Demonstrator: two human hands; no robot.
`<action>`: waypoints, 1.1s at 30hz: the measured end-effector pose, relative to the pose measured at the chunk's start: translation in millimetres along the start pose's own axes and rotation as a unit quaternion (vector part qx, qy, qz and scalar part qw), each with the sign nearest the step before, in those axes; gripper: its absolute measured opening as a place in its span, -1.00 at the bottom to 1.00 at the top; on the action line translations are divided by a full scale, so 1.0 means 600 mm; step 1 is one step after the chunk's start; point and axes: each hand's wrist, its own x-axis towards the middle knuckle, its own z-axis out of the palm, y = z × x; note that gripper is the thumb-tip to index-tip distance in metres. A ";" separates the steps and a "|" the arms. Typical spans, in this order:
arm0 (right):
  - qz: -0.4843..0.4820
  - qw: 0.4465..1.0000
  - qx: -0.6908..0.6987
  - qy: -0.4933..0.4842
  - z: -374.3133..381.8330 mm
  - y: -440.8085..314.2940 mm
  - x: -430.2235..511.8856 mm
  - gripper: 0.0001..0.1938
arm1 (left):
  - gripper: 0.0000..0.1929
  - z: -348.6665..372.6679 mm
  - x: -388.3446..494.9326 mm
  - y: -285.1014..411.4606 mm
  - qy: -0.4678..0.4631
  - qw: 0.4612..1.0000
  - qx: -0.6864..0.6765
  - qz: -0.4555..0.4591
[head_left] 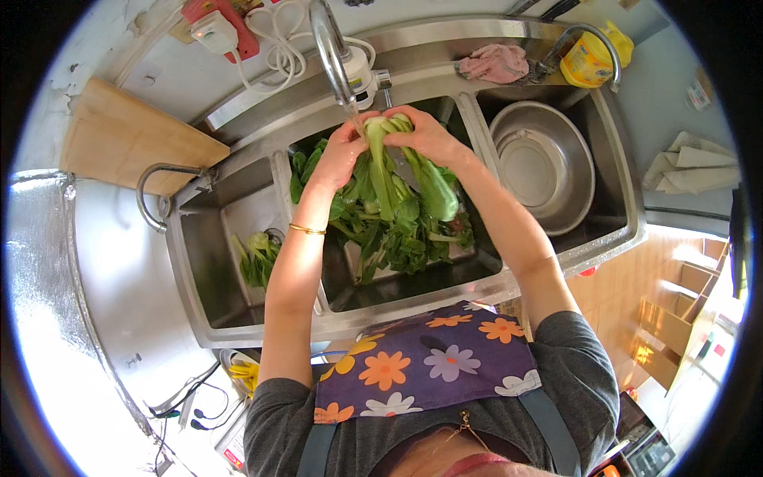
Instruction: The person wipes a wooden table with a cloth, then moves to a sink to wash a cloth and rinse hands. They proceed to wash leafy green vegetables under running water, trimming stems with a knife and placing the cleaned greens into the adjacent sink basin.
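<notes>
Both hands hold a bunch of bok choy (pixel 380 173) by its pale base, with the leaves hanging down. My left hand (pixel 344 156) grips the base from the left, under water running from the chrome faucet (pixel 334 56). My right hand (pixel 424 138) closes on its right side, fingers curled over the stalks. Below, more leafy greens (pixel 411 244) fill much of the middle basin (pixel 351 298) of the stainless steel sink. In the left basin (pixel 205 250) another small bok choy (pixel 257 256) lies near the drain, partly hidden by my left forearm.
A steel bowl (pixel 572 179) sits in the right basin (pixel 614 208). A wooden board (pixel 131 134) leans at the left wall. Curved faucets (pixel 146 179) rise at both ends. A pink cloth (pixel 495 62) and a yellow container (pixel 587 59) stand behind; a plugged-in white cord (pixel 277 53) hangs nearby.
</notes>
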 end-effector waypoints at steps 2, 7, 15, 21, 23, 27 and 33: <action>0.036 0.996 -0.053 -0.063 -0.007 -0.006 0.002 -0.61 | -0.58 -0.014 -0.009 0.008 -0.035 0.999 0.020 -0.017; -0.096 0.952 -0.283 -0.073 0.001 0.000 0.007 -0.70 | -0.61 -0.043 -0.025 0.030 -0.101 0.990 0.027 -0.095; 0.107 0.968 0.225 0.016 0.002 0.034 0.020 -0.71 | -0.58 -0.051 -0.030 0.019 -0.033 0.986 -0.126 -0.100; 0.030 0.994 0.096 0.044 0.031 0.021 0.008 -0.46 | -0.51 0.009 -0.008 -0.014 0.174 0.983 0.057 -0.014; -0.070 0.992 -0.065 0.079 0.037 0.013 0.009 -0.46 | -0.54 0.028 0.003 -0.022 0.166 0.974 0.144 0.048; 0.028 0.993 -0.111 0.008 0.011 0.000 0.011 -0.55 | -0.62 0.042 -0.004 -0.019 0.146 0.882 0.435 0.105; -0.022 0.983 -0.144 -0.115 -0.034 -0.008 0.004 -0.63 | -0.75 0.024 -0.008 0.036 -0.013 0.819 0.556 0.138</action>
